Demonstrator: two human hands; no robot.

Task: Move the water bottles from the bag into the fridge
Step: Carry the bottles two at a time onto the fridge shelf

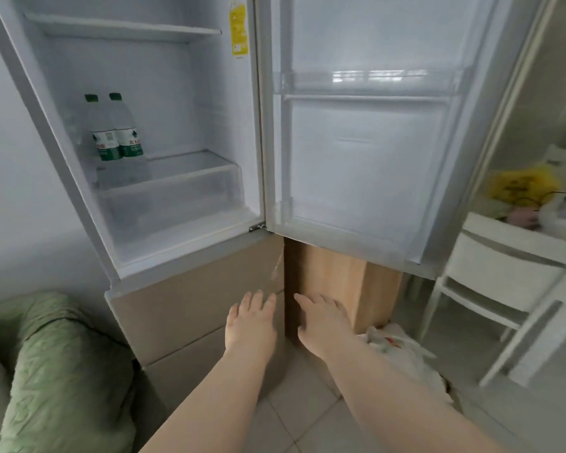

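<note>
Hands: left hand (pixel 250 325) and right hand (pixel 324 325) reach forward side by side, palms down, fingers straight and slightly spread, holding nothing; whether they touch the surfaces beyond them cannot be told.
Fridge: the fridge (pixel 170 103) stands with its upper compartment open, white inside, with wide free room to the right of the bottles and under the upper shelf (pixel 121 27).
Door: the fridge door (pixel 366 152) is swung out to the right, its lower edge hanging over the wooden cabinet (pixel 337 282); a clear door bin (pixel 366 83) crosses it.
Lower fronts: beige drawer fronts (pixel 190 308) are closed below the open compartment, just beyond the left hand.
Left edge: a green quilted cover (pixel 56 354) crowds the floor beside the fridge.
Right edge: a white chair (pixel 504 273) stands near the door's outer edge.
Bag: the white plastic bag (pixel 402 351) lies crumpled on the tiled floor, against the cabinet's foot, just right of the right forearm.
Crisper: a clear drawer (pixel 174 197) sits at the compartment's bottom.
Water bottles: two water bottles (pixel 103 132) stand upright and touching on the left of the shelf over that drawer; clear plastic, green caps, green-and-white labels.
Writing: bottle label print is too blurred to read; a yellow sticker (pixel 237 27) on the fridge's right inner wall is likewise unreadable.
</note>
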